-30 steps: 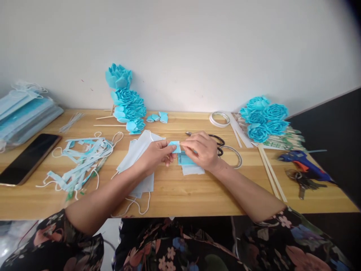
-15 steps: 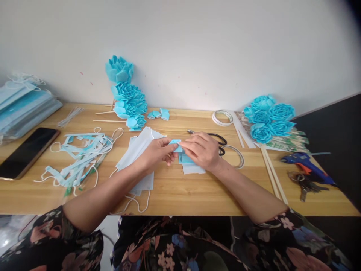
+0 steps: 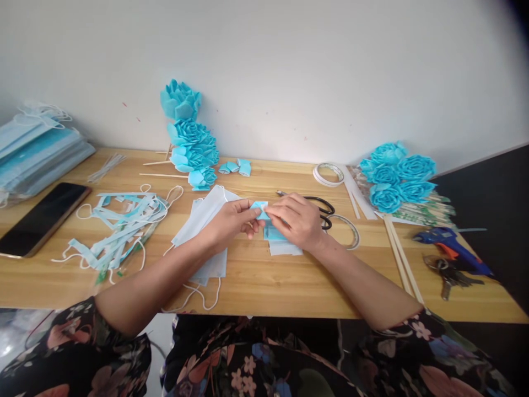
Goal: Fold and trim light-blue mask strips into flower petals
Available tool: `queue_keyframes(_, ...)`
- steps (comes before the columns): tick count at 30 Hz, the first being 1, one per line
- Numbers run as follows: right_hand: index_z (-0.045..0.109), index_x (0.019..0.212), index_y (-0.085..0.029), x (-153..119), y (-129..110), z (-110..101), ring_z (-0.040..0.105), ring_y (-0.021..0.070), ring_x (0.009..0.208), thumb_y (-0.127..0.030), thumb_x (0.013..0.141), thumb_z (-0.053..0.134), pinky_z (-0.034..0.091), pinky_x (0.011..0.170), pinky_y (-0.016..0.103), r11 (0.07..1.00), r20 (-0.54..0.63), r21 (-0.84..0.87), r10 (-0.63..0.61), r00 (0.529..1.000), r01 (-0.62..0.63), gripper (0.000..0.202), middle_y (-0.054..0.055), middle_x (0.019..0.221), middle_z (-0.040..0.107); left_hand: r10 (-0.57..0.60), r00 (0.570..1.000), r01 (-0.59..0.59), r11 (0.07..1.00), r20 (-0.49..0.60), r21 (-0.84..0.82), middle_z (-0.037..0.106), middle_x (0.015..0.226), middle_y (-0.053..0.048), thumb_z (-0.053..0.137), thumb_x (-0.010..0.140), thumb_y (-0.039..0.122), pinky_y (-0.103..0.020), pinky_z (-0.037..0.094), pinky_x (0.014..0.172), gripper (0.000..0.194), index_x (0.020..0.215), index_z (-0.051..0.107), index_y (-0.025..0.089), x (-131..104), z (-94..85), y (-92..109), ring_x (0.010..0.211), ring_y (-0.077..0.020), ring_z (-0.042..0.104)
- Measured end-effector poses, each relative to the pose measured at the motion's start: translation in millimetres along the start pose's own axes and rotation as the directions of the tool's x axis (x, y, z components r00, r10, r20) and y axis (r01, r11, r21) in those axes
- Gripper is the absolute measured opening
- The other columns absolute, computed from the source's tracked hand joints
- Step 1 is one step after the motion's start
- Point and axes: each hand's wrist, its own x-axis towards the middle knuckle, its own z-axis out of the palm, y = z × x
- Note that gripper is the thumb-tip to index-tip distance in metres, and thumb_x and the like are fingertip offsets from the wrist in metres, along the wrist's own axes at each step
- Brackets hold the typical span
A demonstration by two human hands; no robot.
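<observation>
Above the middle of the table, my left hand (image 3: 232, 221) pinches a small folded piece of blue mask fabric (image 3: 259, 204) between thumb and fingers. My right hand (image 3: 295, 220) is closed, its fingertips pressed together at the right edge of that piece, where a tiny whitish bit shows. Beneath my right hand lie more cut blue fabric pieces (image 3: 285, 248), partly covered. Flat face masks (image 3: 206, 212) lie under my left hand and forearm. Black-handled scissors (image 3: 328, 207) lie just beyond my right hand, partly hidden by it.
Blue fabric flowers stand in a left cluster (image 3: 192, 143) and a right cluster (image 3: 399, 171). Tape rolls (image 3: 316, 175), a glue gun (image 3: 450, 248), keys (image 3: 448, 273) and sticks (image 3: 403, 259) lie rightward. Leftward are mask scraps (image 3: 119, 226), a phone (image 3: 43, 219) and stacked masks (image 3: 41, 154).
The view has shifted slightly. My hands keep almost the same pose on the blue fabric piece, with small finger movement at its right edge. Everything else lies as before.
</observation>
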Motion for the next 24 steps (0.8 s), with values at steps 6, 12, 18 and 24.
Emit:
queue_keyframes(6,0.072,0.097,-0.023,1,1,-3,0.06,0.0174,0.075,-0.015,0.091,0.059,0.05,0.066,0.032,1.0,0.012,-0.012,-0.011,1.0,0.012,0.016,0.004,0.082,0.073,-0.005,1.0,0.004,1.0,-0.023,-0.027,0.069,0.077,-0.008,0.074,0.076,0.037,-0.022,0.045,0.048,0.031,0.086,0.065,0.01,3,-2.3,-2,0.061,-0.0123,0.06)
queue_keyframes(12,0.074,0.1,-0.022,4,-1,-5,0.06,0.0188,0.076,-0.018,0.089,0.058,0.051,0.069,0.034,0.998,0.08,0.066,-0.025,0.997,0.02,0.019,0.005,0.086,0.073,0.014,0.998,-0.011,0.999,-0.066,0.048,0.065,0.067,-0.006,0.075,0.074,0.04,-0.022,0.046,0.049,0.031,0.078,0.065,0.011,5,-1.5,-2,0.06,-0.0129,0.059)
queue_keyframes(18,0.069,0.114,-0.022,6,-5,-11,0.059,0.0177,0.071,-0.022,0.093,0.052,0.05,0.07,0.034,0.956,0.09,0.232,0.162,0.983,-0.179,0.027,0.003,0.078,0.068,0.039,0.996,-0.032,0.996,-0.086,0.084,0.066,0.071,-0.006,0.07,0.079,0.039,-0.021,0.045,0.049,0.029,0.08,0.064,0.011,6,-2.8,0,0.06,-0.0117,0.059)
queue_keyframes(24,0.058,0.126,-0.025,4,-5,-10,0.065,0.0187,0.092,-0.028,0.089,0.06,0.052,0.084,0.034,0.76,0.273,0.397,0.438,0.857,-0.515,0.037,0.004,0.101,0.069,0.094,0.994,-0.07,0.938,-0.053,0.339,0.062,0.063,-0.002,0.068,0.079,0.047,-0.022,0.046,0.049,0.035,0.075,0.063,0.013,5,-3.5,1,0.05,-0.009,0.053)
